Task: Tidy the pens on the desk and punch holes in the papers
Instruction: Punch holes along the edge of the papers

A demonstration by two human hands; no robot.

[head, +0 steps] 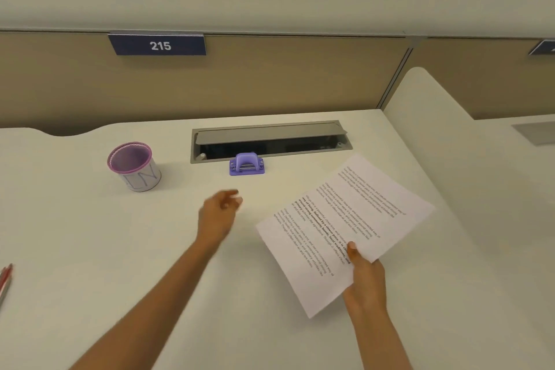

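Observation:
My right hand [365, 275] grips the printed papers [339, 228] by their near edge, with the thumb on top, and holds them tilted above the right side of the desk. My left hand [220, 213] hovers over the desk's middle, empty, fingers loosely curled and apart, a short way in front of the small purple hole punch [247, 164]. A purple-rimmed pen cup [133, 167] stands upright at the back left and looks empty. A few pens [5, 281] lie at the far left edge, partly cut off.
A grey cable tray [270, 141] with its lid raised is set into the white desk [120, 249] just behind the punch. A beige partition with a "215" sign [157, 45] backs the desk. A white side divider [426, 105] stands at the right.

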